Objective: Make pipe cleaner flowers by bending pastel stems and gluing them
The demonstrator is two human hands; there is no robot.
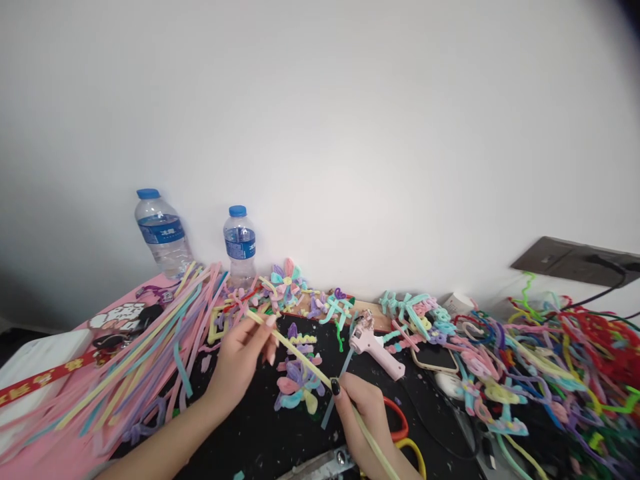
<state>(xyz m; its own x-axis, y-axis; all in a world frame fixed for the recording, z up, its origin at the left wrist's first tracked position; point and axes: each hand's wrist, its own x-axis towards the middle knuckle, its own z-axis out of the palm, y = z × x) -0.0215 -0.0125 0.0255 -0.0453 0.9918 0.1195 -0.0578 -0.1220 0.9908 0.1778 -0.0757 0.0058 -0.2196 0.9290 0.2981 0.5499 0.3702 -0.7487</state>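
Observation:
A pale yellow pipe cleaner [295, 350] stretches slantwise between my two hands. My left hand [245, 360] pinches it near its upper left end, thumb and fingers closed on it. Lower and to the right, my right hand [363, 417] pinches the same strip, whose tail runs down over the palm. Under the strip, on the black mat [240, 427], lies a pastel pipe-cleaner flower [297, 387]. A pink glue gun [377, 353] lies just beyond my right hand, and a translucent glue stick [329, 412] is beside that hand.
Scissors [397, 423] with red and yellow handles lie by my right wrist. Long pastel strips [145, 347] cover the left. Two water bottles [241, 243] stand against the wall. A phone [435, 358], a cable and heaped coloured pipe cleaners [565, 373] are at the right.

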